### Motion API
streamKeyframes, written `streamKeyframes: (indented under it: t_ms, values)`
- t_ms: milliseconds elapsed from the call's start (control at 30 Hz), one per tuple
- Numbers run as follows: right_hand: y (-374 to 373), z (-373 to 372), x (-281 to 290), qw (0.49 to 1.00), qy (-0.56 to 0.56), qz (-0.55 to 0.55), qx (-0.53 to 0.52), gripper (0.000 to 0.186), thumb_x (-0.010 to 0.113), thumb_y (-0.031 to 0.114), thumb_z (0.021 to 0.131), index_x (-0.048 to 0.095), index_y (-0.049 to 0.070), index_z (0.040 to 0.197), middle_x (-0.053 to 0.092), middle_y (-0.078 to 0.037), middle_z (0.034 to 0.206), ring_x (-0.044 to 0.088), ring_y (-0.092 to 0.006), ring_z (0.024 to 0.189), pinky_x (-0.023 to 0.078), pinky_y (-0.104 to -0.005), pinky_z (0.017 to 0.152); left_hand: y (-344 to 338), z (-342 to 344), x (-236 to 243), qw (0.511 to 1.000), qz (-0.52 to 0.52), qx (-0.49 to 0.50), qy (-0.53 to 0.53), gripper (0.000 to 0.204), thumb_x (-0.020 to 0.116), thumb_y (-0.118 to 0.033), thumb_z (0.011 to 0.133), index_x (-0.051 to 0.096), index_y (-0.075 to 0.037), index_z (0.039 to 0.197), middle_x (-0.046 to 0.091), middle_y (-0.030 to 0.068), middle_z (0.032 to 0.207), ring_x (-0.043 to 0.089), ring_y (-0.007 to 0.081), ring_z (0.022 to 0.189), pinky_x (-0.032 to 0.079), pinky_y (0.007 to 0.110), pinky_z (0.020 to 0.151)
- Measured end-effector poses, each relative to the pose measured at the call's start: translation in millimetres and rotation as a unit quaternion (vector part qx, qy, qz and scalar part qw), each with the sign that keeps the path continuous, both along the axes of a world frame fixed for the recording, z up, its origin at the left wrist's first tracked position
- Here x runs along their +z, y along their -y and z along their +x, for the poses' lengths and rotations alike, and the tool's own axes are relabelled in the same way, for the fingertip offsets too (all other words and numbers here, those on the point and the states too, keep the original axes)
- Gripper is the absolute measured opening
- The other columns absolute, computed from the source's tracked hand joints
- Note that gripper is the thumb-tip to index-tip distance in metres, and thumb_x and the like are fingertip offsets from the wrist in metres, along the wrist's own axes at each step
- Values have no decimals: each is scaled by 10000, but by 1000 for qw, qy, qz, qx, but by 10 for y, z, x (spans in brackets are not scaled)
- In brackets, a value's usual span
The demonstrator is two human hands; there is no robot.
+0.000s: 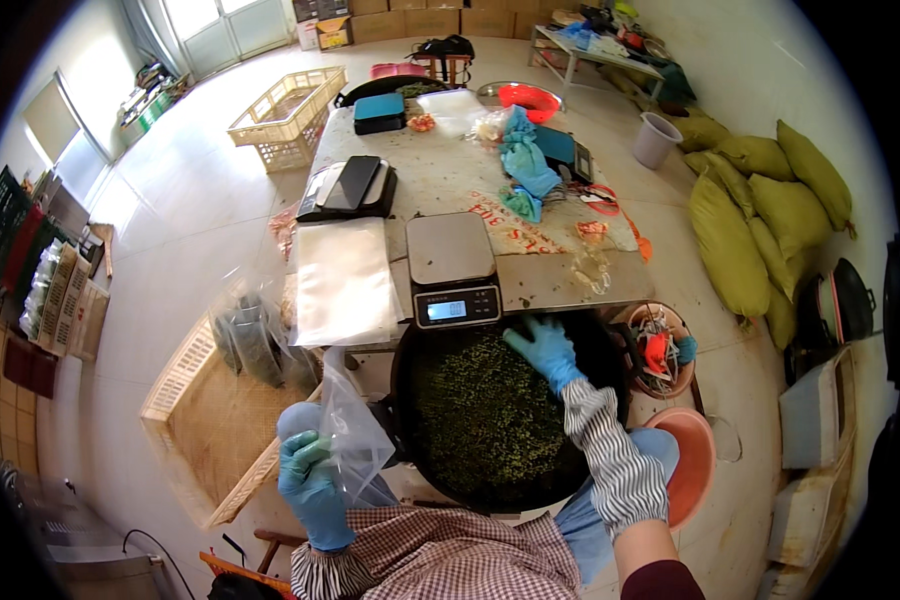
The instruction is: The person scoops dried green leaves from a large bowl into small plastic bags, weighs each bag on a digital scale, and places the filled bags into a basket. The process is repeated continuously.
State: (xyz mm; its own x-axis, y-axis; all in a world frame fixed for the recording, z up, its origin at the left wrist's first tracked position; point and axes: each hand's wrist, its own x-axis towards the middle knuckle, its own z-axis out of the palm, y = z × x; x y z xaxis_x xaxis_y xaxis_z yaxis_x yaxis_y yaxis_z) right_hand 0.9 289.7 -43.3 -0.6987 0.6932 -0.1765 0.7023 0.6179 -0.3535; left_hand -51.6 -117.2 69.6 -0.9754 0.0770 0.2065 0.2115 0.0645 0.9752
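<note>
My left hand (313, 482), in a blue glove, is closed on a clear plastic bag (358, 432) beside my left knee. The bag hangs limp and looks unfilled. Over the far right part of a wide black pan (403, 375), my blue-gloved right hand (544, 352) has its fingers spread and holds nothing. Dark green, crumbly dried leaves (485, 410) lie in this pan, in front of my lap. Just beyond it, a digital scale (452, 252) with a lit display and a bare metal plate sits at the table's near edge. A stack of clear bags (342, 282) lies left of the scale.
A cream plastic crate (185, 375) with filled clear bags (255, 340) stands at my left. Other scales (355, 188) and blue gloves (530, 165) are on the table (440, 150). Right of the pan are two pink buckets (692, 465); green-yellow sacks (730, 240) line the right wall.
</note>
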Motion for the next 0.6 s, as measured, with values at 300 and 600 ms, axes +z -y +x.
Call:
streamKeyframes:
  t_ms: [300,600]
  values:
    - [560,152,124,979,-87,-4,183,404,777,379,805,755,188,1161,628,-131,1286,518,-397,1249,483,-506,1014,-67,-42,-193,995,28,-1,91,145,660,84,910,713,26,1032,648,35,1066,618,142,983,482,253,907]
    - [1597,-139,258,885,13,155,438,807,645,672,849,498,208,1493,312,-184,1620,286,-416,1485,205,-694,1156,-235,-83,-174,992,46,-36,116,183,673,83,903,723,22,1068,679,40,1052,645,152,1013,507,261,926]
